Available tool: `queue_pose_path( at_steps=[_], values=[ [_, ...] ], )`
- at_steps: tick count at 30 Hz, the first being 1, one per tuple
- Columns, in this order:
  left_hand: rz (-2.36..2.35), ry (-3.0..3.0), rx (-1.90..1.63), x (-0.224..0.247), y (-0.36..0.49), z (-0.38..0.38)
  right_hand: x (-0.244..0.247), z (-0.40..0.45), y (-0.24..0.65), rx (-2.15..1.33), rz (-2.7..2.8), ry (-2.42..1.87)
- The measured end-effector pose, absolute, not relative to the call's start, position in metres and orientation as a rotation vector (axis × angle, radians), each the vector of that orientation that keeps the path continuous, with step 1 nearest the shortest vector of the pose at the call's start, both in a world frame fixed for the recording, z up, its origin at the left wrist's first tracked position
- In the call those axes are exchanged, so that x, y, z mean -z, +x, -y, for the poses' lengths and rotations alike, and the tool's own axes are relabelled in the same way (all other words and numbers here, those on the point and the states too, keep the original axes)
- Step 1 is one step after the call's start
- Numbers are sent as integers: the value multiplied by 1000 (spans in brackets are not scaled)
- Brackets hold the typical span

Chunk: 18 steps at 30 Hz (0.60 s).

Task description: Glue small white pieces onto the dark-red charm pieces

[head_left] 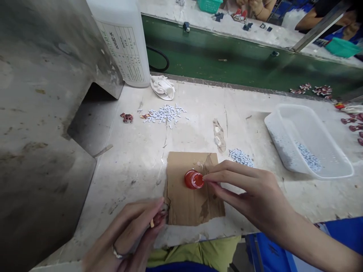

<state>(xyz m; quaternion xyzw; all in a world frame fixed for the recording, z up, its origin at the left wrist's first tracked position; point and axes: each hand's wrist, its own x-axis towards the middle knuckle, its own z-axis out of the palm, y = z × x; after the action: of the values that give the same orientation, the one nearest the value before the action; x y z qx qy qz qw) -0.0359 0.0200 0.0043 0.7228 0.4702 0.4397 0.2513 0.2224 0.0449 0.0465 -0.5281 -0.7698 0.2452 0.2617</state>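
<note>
A pale, scuffed bench [127, 151] is extending across the view, with a grey metal housing [36, 113] rising along its left side. A green panel [215, 60] is running behind the bench, and a second pale bench [235, 32] is standing beyond it. A metal strut [320, 26] is crossing the upper right corner. A blue fixture [272, 249] is occupying the lower right, and a strip of grey floor [239, 257] is showing below the bench edge

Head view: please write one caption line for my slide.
The right hand touches a small red container on torn cardboard; the left hand holds a small pale piece.
</note>
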Motion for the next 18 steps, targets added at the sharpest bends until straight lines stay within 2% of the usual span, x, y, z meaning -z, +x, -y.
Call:
queue_pose_path(
  at_steps=[6, 13, 18],
  values=[
    [-1258, 1947, -1111, -8, -33, -23, -46, -44, 222, -630, 2085, -1433],
    [-1282, 1820, -1202, -7, -24, -20, -51, -41, 220, -570, 1993, -1418],
    [-1240, 1847, -1134, -10, -18, -21, -56, -31, 201, -725, 1765, -1329]
  ],
)
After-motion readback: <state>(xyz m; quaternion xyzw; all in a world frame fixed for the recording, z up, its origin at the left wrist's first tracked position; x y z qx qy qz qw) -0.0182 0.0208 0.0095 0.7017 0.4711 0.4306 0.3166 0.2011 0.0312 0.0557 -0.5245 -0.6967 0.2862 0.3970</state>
